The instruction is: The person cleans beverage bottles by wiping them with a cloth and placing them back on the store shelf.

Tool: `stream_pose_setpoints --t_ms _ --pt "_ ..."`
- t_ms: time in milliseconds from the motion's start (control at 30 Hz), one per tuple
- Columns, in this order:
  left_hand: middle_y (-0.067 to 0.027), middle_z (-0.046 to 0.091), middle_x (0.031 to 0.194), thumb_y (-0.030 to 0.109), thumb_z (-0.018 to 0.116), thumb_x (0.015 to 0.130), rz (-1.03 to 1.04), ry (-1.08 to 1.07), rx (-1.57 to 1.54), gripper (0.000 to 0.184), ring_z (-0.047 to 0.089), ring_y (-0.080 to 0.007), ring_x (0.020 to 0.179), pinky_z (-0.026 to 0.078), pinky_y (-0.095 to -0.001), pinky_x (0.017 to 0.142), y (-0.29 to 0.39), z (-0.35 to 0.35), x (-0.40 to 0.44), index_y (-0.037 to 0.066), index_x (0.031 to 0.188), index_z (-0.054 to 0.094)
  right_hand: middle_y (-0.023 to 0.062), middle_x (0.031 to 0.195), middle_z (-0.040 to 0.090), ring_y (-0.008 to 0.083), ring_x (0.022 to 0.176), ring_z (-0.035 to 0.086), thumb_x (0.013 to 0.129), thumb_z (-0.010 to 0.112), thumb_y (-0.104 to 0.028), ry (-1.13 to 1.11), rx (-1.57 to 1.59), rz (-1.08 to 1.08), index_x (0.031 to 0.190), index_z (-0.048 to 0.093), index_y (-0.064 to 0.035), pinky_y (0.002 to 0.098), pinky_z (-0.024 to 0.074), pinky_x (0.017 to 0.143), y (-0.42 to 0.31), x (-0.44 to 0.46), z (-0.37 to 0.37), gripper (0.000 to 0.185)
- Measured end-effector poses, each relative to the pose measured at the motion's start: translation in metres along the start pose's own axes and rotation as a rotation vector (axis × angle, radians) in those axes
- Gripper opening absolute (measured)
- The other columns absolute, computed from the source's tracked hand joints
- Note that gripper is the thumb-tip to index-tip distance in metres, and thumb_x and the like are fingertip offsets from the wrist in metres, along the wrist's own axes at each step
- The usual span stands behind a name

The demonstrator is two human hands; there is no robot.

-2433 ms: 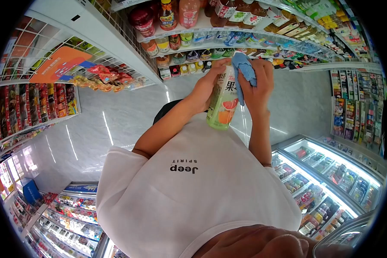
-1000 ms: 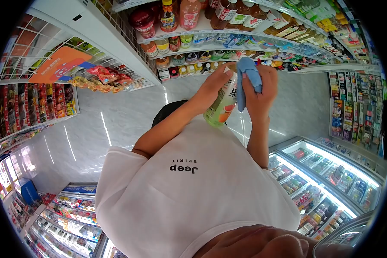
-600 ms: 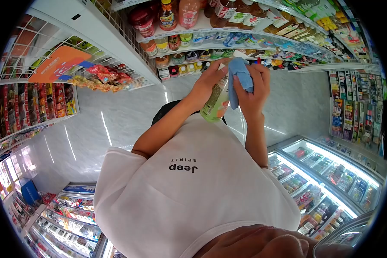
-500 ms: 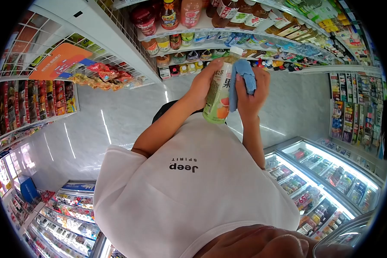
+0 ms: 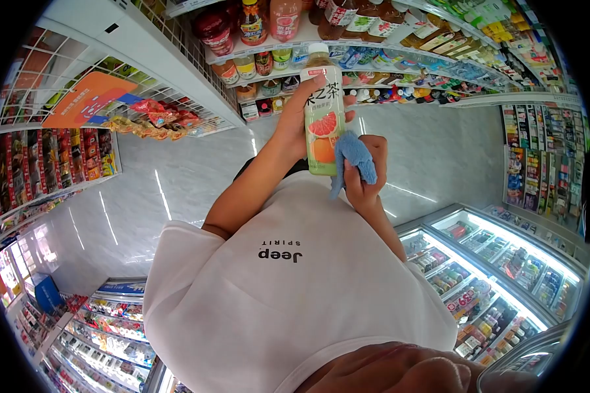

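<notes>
My left hand (image 5: 292, 126) is wrapped round a bottle of pale green drink (image 5: 324, 123) with a white cap and a label showing citrus fruit. The bottle is upright in the view, its thumb side near the label's top and fingertips showing past its right edge. My right hand (image 5: 368, 171) is closed on a crumpled blue cloth (image 5: 356, 156). The cloth touches or overlaps the bottle's lower right side; exact contact is hard to tell. Both hands are in front of my white shirt (image 5: 295, 288).
Shelves of bottled drinks (image 5: 288, 42) stand ahead. A wire rack with snack packets (image 5: 157, 118) is at the left, and more packets hang on a display (image 5: 534, 164) at the right. A lit glass-topped cooler (image 5: 505, 255) stands lower right, shelves (image 5: 111, 327) lower left. Grey floor (image 5: 432, 150) lies between.
The bottle has moved up and left and turned, its label now facing me. My right hand and the cloth have moved down from the bottle's upper part to its lower side.
</notes>
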State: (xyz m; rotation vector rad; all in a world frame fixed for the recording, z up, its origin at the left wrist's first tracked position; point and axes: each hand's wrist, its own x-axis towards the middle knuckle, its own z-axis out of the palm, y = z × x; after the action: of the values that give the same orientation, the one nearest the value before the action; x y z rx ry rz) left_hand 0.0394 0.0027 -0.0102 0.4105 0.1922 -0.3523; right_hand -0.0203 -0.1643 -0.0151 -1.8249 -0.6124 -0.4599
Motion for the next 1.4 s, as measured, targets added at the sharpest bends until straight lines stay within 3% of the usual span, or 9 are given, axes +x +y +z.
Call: stream_pose_setpoints --t_ms 200,367,400,500,733,933,1200,1300,1400 --pt "-0.0144 0.069 0.108 0.038 0.058 0.094 -0.010 0.058 -0.043 0.046 0.067 -0.0239 0.098 0.056 -0.0376 0.086 -0.010 0.015 -0.004 0.000 0.119 0.061 0.0165 0.099 0.057 0.0292 0.083 0.057 0.070 0.075 -0.012 -0.059 -0.103 -0.177 0.105 0.063 0.0018 0.0372 0.0480 0.072 -0.003 0.013 -0.007 0.040" --pt "-0.0096 0.070 0.105 0.031 0.057 0.096 0.006 -0.019 0.097 0.036 0.068 -0.0199 0.095 0.055 -0.0325 0.087 -0.015 0.013 -0.012 0.002 0.117 0.062 0.0166 0.100 0.058 0.0302 0.088 0.058 0.070 0.076 -0.009 0.055 -0.200 -0.096 0.105 0.064 0.0011 0.0383 0.0484 0.076 -0.001 0.031 -0.007 0.038" --pt "-0.0076 0.064 0.117 0.027 0.061 0.095 -0.026 -0.088 0.093 0.045 0.063 -0.0150 0.102 0.052 -0.0311 0.088 -0.017 0.011 -0.013 0.005 0.132 0.050 0.0165 0.100 0.058 0.0304 0.089 0.058 0.070 0.076 -0.008 0.091 -0.213 -0.090 0.105 0.064 0.0011 0.0385 0.0483 0.078 0.001 0.036 -0.007 0.038" --pt "-0.0062 0.063 0.119 0.026 0.062 0.095 -0.004 -0.130 0.198 0.046 0.062 -0.0133 0.105 0.051 -0.0306 0.091 -0.023 0.015 -0.016 0.005 0.134 0.050 0.0168 0.100 0.058 0.0310 0.091 0.057 0.072 0.075 -0.005 0.164 -0.273 -0.122 0.105 0.064 0.0011 0.0388 0.0478 0.081 0.007 0.058 -0.011 0.035" --pt "-0.0048 0.062 0.121 0.039 0.056 0.103 0.024 -0.043 0.423 0.047 0.061 -0.0122 0.108 0.050 -0.0292 0.091 -0.033 0.015 -0.019 0.005 0.135 0.050 0.0135 0.099 0.059 0.0299 0.090 0.058 0.080 0.072 -0.003 0.239 -0.239 0.032 0.101 0.063 0.0010 0.0372 0.0464 0.083 0.011 0.077 -0.012 0.024" --pt "-0.0078 0.066 0.115 0.045 0.054 0.103 -0.016 0.047 0.122 0.050 0.066 -0.0168 0.102 0.055 -0.0328 0.086 -0.023 0.005 -0.014 0.006 0.134 0.053 0.0150 0.101 0.057 0.0299 0.088 0.059 0.071 0.077 -0.006 0.055 -0.265 -0.033 0.106 0.066 -0.0002 0.0375 0.0495 0.077 0.004 0.046 -0.004 0.037" --pt "-0.0137 0.063 0.125 0.062 0.037 0.102 0.064 0.006 -0.002 0.073 0.064 -0.0224 0.106 0.054 -0.0386 0.092 -0.005 -0.006 -0.005 0.001 0.138 0.051 0.0146 0.099 0.054 0.0274 0.084 0.057 0.068 0.077 -0.010 -0.140 -0.122 -0.053 0.103 0.066 -0.0001 0.0351 0.0484 0.071 -0.013 0.010 -0.010 0.038" --pt "-0.0125 0.063 0.119 0.067 0.040 0.098 0.042 -0.036 -0.100 0.079 0.063 -0.0219 0.102 0.054 -0.0388 0.091 -0.008 -0.007 -0.003 -0.001 0.138 0.050 0.0144 0.098 0.054 0.0265 0.083 0.057 0.069 0.076 -0.010 -0.081 -0.061 -0.066 0.103 0.066 -0.0006 0.0347 0.0486 0.071 -0.010 0.006 -0.007 0.037" --pt "-0.0133 0.064 0.122 0.057 0.051 0.098 -0.011 -0.138 -0.111 0.064 0.066 -0.0220 0.101 0.056 -0.0386 0.086 -0.012 -0.018 -0.006 0.005 0.135 0.052 0.0153 0.100 0.054 0.0259 0.085 0.056 0.070 0.072 -0.007 -0.083 -0.013 -0.010 0.104 0.064 0.0008 0.0347 0.0479 0.073 -0.008 0.008 -0.006 0.036"
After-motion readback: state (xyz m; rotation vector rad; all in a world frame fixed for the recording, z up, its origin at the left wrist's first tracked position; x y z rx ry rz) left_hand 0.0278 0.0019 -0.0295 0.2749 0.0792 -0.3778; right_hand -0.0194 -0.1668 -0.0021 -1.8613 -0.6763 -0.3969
